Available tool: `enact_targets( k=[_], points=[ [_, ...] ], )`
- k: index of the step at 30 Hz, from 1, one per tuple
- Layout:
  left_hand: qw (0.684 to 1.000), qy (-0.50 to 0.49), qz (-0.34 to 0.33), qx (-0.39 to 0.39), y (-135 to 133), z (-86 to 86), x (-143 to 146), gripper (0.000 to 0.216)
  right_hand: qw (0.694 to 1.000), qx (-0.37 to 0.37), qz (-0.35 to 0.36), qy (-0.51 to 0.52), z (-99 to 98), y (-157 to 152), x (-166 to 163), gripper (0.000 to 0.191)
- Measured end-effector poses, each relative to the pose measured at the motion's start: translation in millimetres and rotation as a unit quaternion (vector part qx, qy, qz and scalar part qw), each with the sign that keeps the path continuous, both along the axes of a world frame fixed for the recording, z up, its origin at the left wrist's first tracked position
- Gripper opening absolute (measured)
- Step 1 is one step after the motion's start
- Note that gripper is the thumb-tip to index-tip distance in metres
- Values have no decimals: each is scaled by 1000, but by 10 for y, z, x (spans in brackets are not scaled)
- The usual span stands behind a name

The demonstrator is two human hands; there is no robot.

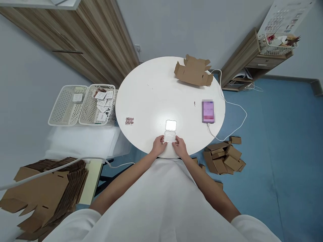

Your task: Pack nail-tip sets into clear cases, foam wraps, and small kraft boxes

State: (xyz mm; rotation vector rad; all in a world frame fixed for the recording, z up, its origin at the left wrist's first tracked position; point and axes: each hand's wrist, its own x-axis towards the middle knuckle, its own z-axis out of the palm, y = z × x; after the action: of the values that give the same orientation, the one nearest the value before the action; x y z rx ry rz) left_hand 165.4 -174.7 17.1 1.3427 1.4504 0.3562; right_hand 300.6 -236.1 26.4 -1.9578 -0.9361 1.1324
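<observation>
A small clear plastic case (170, 131) lies open on the round white table (151, 101), near its front edge, with the lid folded away from me. My left hand (158, 145) grips the case's lower left corner with curled fingers. My right hand (179, 145) pinches its lower right corner. A small set of dark reddish press-on nails (129, 121) lies on the table to the left, apart from both hands.
A part-folded cardboard box (193, 71) sits at the table's far side and a phone (208, 111) on a white cable at the right. Two white baskets (83, 104) with packets stand left. Flat cardboard (47, 188) is stacked lower left; folded small boxes (224, 158) lie on the blue floor.
</observation>
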Motion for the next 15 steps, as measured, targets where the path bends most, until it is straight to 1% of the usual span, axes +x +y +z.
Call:
enact_targets(
  k=[4, 8, 15],
  points=[
    [998, -49, 28, -8, 45, -7, 32, 50, 1000, 8, -18, -2, -20, 83, 33, 48],
    [995, -95, 38, -5, 117, -19, 66, 53, 999, 25, -27, 16, -39, 157, 55, 55],
    [995, -95, 30, -5, 141, -10, 71, 51, 999, 27, -22, 20, -50, 173, 73, 55]
  ],
)
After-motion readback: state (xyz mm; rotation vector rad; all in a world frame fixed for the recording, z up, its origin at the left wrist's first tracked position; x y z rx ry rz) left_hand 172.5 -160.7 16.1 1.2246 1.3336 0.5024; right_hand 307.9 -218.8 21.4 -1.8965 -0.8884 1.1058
